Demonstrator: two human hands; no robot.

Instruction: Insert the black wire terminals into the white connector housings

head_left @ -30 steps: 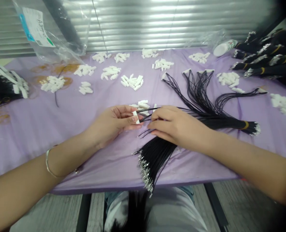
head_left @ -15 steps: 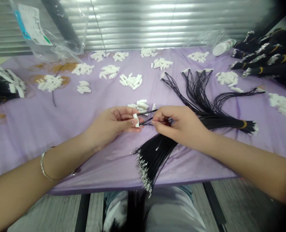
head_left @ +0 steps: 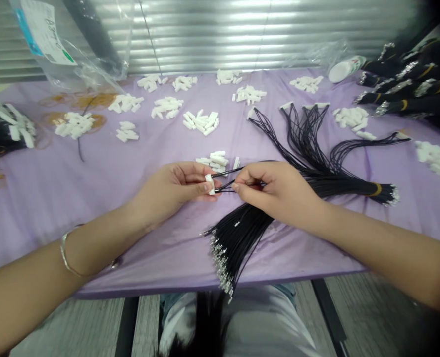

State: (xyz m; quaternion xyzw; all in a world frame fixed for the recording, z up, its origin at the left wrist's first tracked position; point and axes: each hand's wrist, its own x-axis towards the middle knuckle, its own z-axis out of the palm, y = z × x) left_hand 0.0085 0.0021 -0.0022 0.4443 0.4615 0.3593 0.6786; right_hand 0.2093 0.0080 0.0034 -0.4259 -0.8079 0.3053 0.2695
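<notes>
My left hand (head_left: 171, 188) pinches a small white plastic connector housing (head_left: 209, 184) between thumb and fingertips. My right hand (head_left: 277, 191) pinches a couple of thin black wires (head_left: 225, 179) close to their ends, a short gap from the housing. One wire runs up to the housing's side. Under my right hand lies a large bundle of black wires (head_left: 339, 184) tied with a yellow band (head_left: 376, 189). Its loose lower part fans out toward me, ending in silver crimped terminals (head_left: 222, 265).
A small heap of white connector housings (head_left: 213, 161) lies just beyond my hands, with several more heaps across the lavender sheet (head_left: 93, 198). Wires with fitted housings (head_left: 302, 134) spread at the far right. Finished black bundles (head_left: 402, 84) lie in the top right corner, and a plastic bag (head_left: 67, 44) in the top left.
My right hand has drawn in from the loose wires to a tighter pinch on a few wire ends near the housing. My left hand stays in place. The whole view has drifted slightly.
</notes>
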